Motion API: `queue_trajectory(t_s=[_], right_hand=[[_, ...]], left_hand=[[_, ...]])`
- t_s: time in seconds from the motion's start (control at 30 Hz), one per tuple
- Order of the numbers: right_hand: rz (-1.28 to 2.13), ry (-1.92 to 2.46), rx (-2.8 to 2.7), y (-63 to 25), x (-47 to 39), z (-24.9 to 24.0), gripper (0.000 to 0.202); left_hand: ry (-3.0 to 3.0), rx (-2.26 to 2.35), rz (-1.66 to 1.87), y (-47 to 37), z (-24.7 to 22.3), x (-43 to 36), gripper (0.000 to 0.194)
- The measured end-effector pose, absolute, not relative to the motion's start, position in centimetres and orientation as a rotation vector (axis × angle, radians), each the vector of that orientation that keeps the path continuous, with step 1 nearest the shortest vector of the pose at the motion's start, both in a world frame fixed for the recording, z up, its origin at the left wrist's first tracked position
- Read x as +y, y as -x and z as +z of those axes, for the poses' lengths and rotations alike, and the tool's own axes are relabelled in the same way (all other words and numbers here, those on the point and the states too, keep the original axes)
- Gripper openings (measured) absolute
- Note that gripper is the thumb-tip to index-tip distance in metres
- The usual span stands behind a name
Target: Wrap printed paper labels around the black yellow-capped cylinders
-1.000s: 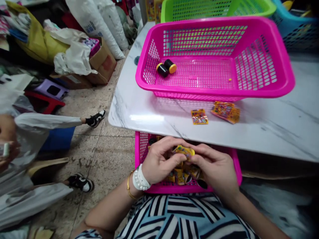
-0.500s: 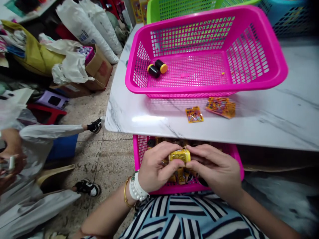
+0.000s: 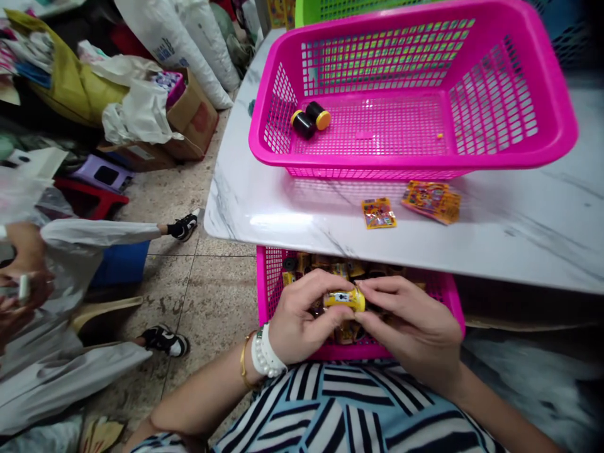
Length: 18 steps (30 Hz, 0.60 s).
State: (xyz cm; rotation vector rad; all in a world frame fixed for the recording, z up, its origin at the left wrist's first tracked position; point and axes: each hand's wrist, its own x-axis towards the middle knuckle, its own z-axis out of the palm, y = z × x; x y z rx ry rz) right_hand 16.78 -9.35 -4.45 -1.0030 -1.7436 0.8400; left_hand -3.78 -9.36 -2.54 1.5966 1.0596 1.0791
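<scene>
Both hands meet over the lower pink basket (image 3: 262, 296), which holds many small yellow and black items. Between them lies a small yellow container (image 3: 340, 298) with a printed wrap, lying sideways. My left hand (image 3: 306, 314) has its fingers and thumb closed around the container's body. The fingertips of my right hand (image 3: 410, 321) pinch its yellow end at the right. On the marble-patterned table (image 3: 292, 217), a flat orange packet (image 3: 379, 213) lies beside a small pile of similar packets (image 3: 432, 200). Two black containers with yellow lids (image 3: 311, 119) lie in the upper pink basket (image 3: 406, 165).
A green basket (image 3: 306, 12) stands behind the upper pink one. At the left a seated person's hand (image 3: 28, 283) holds a small white object. White sacks (image 3: 165, 44), a cardboard box (image 3: 195, 116) and a purple stool (image 3: 104, 173) are on the floor.
The view has shifted, so the table and baskets sit slightly differently. The yellow container has turned in my hands, and a white patch with a dark figure now shows on it.
</scene>
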Motion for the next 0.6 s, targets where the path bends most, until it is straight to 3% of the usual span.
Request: queue_trajectory(t_s=[0.2,0.43,0.6], right_hand=[[1.004,1.065,-1.517,-16.0,-9.6,-4.8,0.036],[0.860,1.029,-1.710,-16.8,-9.7,-5.6,0.047],[0.941,1.063,-1.574,-16.2,-9.3,-6.1,0.040]], left_hand=[[-1.921,0.948,1.125,3.9,-3.3,-8.5,0.025],[-1.661,1.189,0.938,3.5,-2.8,-8.8,0.025],[-1.797,1.085,1.011,3.4,-3.4,-8.5,0.021]])
